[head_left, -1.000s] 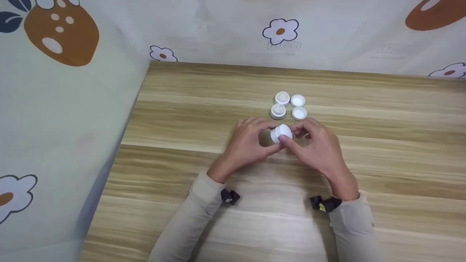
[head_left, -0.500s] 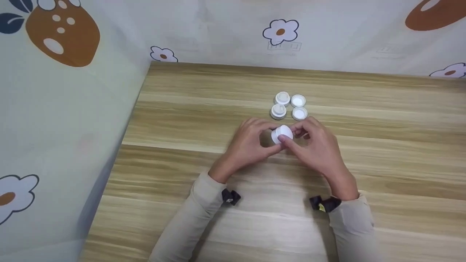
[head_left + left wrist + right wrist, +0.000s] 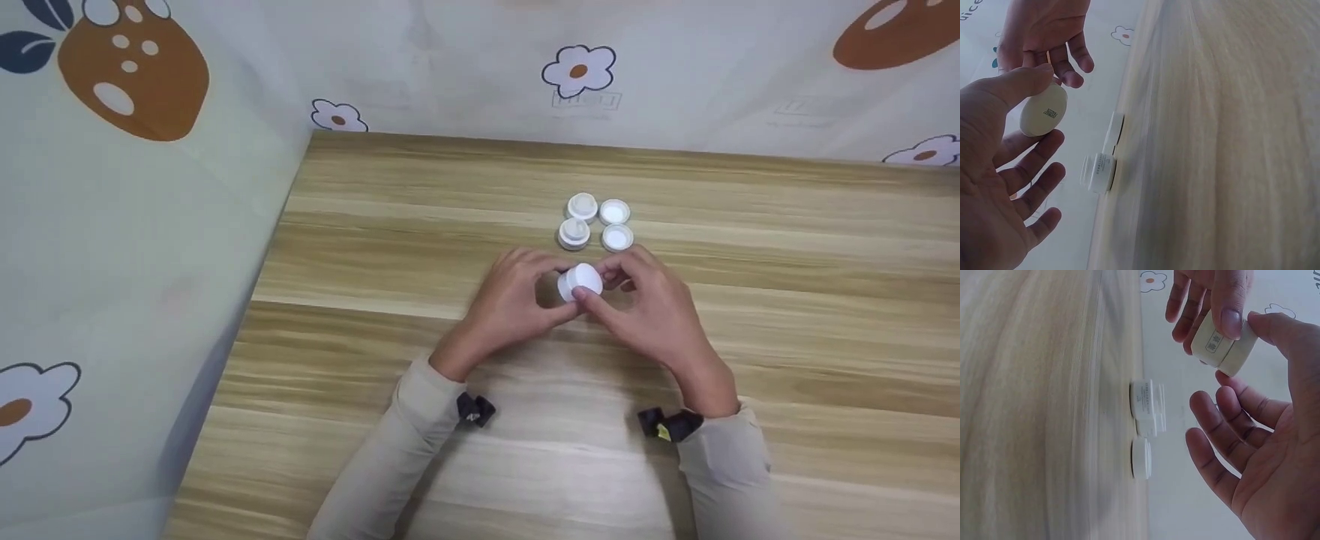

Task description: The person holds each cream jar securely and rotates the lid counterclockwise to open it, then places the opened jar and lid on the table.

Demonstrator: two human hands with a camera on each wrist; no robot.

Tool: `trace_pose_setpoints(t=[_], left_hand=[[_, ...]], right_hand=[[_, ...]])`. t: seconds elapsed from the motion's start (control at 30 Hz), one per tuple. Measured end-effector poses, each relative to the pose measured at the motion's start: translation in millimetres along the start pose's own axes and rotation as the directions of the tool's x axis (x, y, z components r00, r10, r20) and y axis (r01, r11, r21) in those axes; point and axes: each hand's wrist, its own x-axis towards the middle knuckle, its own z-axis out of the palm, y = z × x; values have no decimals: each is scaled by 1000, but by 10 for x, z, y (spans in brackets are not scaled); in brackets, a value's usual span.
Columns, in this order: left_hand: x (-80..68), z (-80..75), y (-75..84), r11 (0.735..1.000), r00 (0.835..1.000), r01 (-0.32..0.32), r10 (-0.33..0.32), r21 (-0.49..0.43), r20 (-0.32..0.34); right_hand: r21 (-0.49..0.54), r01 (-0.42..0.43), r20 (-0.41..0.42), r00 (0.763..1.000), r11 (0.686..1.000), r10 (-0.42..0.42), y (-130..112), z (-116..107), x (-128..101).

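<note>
A small white cosmetic cream jar (image 3: 580, 283) with its lid (image 3: 1239, 351) on is held up between both hands, tilted. My left hand (image 3: 510, 296) grips the jar's body between thumb and index finger, its other fingers spread in the left wrist view. The jar's base (image 3: 1043, 112), with a small printed code, faces the left wrist camera. My right hand (image 3: 656, 307) pinches the lid by its rim with thumb and index finger; its remaining fingers are loosely bent. In the right wrist view, dark lettering shows on the jar's side.
Beyond the hands, two lidless white jars (image 3: 574, 233) stand one behind the other on the wooden table (image 3: 390, 225). Two white lids (image 3: 617, 238) lie to their right with the hollow side up. A patterned cloth (image 3: 450, 67) hangs along the table's back and left edges.
Both hands keep hold of the jar in nearly the same place, with the right thumb shifting slightly at the lid. The whole head view has moved down a little. Jars and lids behind stay put.
</note>
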Motion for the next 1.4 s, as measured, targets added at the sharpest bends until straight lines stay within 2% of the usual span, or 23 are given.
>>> trace_pose_setpoints(t=[0.3,0.57,0.8,1.1,1.4], left_hand=[[2,1,10,1000,1000,20,-20,9,13],[-20,17,6,1000,1000,13,-12,11,-9],[-35,13,8,1000,1000,19,-19,11,-7],[-27,15,9,999,999,44,-44,11,16],[-11,15,7,1000,1000,-3,3,0,-15]], right_hand=[[9,5,-2,1000,1000,-5,1,-4,-7],[-29,-44,-27,999,999,44,-4,27,-12],[-32,-22,-42,999,999,21,3,31,-17],[-5,-10,1,1000,1000,10,6,21,-29],[-38,-55,-21,998,998,54,-8,-1,-11]])
